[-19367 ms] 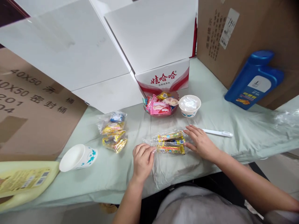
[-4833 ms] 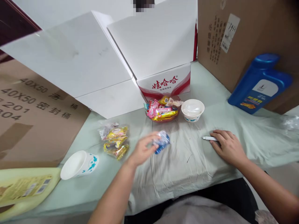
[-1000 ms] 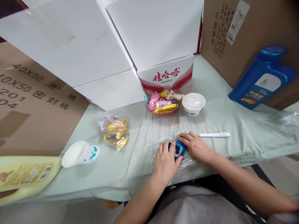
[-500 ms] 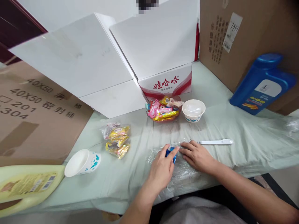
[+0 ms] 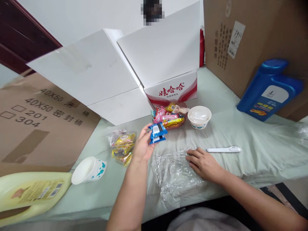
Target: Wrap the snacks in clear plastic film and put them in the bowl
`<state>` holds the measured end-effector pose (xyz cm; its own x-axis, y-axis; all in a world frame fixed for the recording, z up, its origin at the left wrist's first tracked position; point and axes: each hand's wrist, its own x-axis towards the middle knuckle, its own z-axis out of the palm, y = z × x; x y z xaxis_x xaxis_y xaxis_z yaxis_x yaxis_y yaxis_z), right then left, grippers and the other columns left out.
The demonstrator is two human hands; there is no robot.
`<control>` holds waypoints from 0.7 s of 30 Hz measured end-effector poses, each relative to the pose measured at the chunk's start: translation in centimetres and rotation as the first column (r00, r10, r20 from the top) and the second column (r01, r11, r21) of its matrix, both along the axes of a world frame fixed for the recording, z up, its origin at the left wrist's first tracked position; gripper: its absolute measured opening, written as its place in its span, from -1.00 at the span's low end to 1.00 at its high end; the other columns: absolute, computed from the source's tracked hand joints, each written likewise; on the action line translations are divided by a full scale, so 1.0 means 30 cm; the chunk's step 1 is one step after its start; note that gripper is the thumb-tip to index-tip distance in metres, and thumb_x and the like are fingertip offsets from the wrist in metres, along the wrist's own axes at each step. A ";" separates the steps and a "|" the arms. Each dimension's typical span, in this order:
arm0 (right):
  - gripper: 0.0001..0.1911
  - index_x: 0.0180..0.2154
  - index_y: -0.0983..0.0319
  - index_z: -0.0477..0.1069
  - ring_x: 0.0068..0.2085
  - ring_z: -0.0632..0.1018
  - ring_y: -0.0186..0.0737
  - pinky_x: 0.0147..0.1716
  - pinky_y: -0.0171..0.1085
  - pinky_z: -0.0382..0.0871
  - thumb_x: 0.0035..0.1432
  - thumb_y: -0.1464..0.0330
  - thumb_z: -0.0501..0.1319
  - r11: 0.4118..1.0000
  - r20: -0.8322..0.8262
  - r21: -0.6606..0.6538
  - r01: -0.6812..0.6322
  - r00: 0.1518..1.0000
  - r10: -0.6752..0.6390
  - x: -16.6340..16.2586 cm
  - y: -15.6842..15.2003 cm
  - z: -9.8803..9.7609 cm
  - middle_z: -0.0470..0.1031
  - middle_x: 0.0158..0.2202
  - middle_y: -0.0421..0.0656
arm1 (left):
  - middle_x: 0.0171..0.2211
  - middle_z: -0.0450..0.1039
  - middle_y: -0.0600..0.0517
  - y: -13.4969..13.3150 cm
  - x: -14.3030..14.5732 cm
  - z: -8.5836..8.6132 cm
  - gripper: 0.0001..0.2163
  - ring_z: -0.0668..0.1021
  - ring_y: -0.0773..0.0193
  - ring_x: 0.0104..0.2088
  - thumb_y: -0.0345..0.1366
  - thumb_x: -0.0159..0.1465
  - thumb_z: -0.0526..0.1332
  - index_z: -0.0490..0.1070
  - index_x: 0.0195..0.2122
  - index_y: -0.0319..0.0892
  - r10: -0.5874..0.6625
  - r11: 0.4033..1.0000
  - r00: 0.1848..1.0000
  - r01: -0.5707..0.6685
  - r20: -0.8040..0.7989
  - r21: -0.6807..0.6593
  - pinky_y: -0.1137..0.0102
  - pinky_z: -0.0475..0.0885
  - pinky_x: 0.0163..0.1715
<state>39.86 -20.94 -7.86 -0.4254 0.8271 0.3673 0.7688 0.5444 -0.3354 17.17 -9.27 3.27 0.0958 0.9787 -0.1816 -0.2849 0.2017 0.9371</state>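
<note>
My left hand (image 5: 143, 144) is closed on small blue wrapped snack packets (image 5: 157, 132), lifted off the table in front of the snack bowl. They look like two packets, one above the other. Flat on the table, with its fingers stretched out, my right hand (image 5: 204, 163) rests on the right side of a crumpled clear plastic bag (image 5: 172, 175). Just beyond its fingers lies a white utility knife (image 5: 223, 149). A bowl heaped with colourful wrapped snacks (image 5: 172, 120) stands behind my left hand, and clear packs of yellow wrapped snacks (image 5: 124, 146) lie to its left.
A paper bowl (image 5: 199, 117) stands beside the snack bowl; another paper bowl (image 5: 90, 170) lies tipped at left. A yellow bottle (image 5: 33, 192) lies front left, and a blue bottle (image 5: 269, 91) leans at right. White boxes (image 5: 166, 48) and brown cartons (image 5: 231, 41) line the back.
My left hand has risen from the plastic bag and moved left and away from me with the blue packets. My right hand stays on the bag. The camera view has shifted slightly.
</note>
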 end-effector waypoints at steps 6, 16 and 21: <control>-0.75 -0.07 0.29 0.50 -0.12 0.48 -0.09 -0.09 -0.08 0.42 0.31 0.39 0.10 1.000 0.005 0.003 0.005 1.000 -0.005 -0.001 -0.002 -0.004 0.51 0.00 0.00 | 0.19 0.28 -0.03 0.117 0.124 0.040 -0.46 0.44 0.20 0.13 -0.21 0.24 0.28 0.13 0.21 0.08 -0.023 0.981 0.993 0.044 -0.113 0.188 0.26 0.40 0.07; -0.62 0.09 0.22 0.42 0.20 0.29 0.13 0.09 0.07 0.25 0.27 0.28 0.17 0.991 0.082 -0.058 0.121 0.990 -0.116 -0.008 -0.008 0.003 0.37 0.19 -0.01 | -0.08 0.50 -0.08 -0.254 0.069 -0.217 -0.80 0.51 0.15 -0.03 -0.31 0.32 0.14 0.48 -0.08 -0.12 -0.022 0.510 0.445 0.775 -0.895 0.373 0.22 0.43 0.01; -0.47 0.22 0.26 0.30 0.31 0.17 0.12 0.22 0.07 0.09 0.28 0.19 0.12 0.972 0.163 -0.105 0.209 0.968 -0.191 -0.016 -0.003 -0.008 0.24 0.30 -0.02 | 0.19 0.33 -0.16 -0.245 -0.074 -0.319 -0.65 0.31 -0.08 0.23 -0.22 0.29 0.20 0.41 0.10 -0.12 0.221 0.676 0.073 0.707 -0.973 0.207 -0.04 0.26 0.18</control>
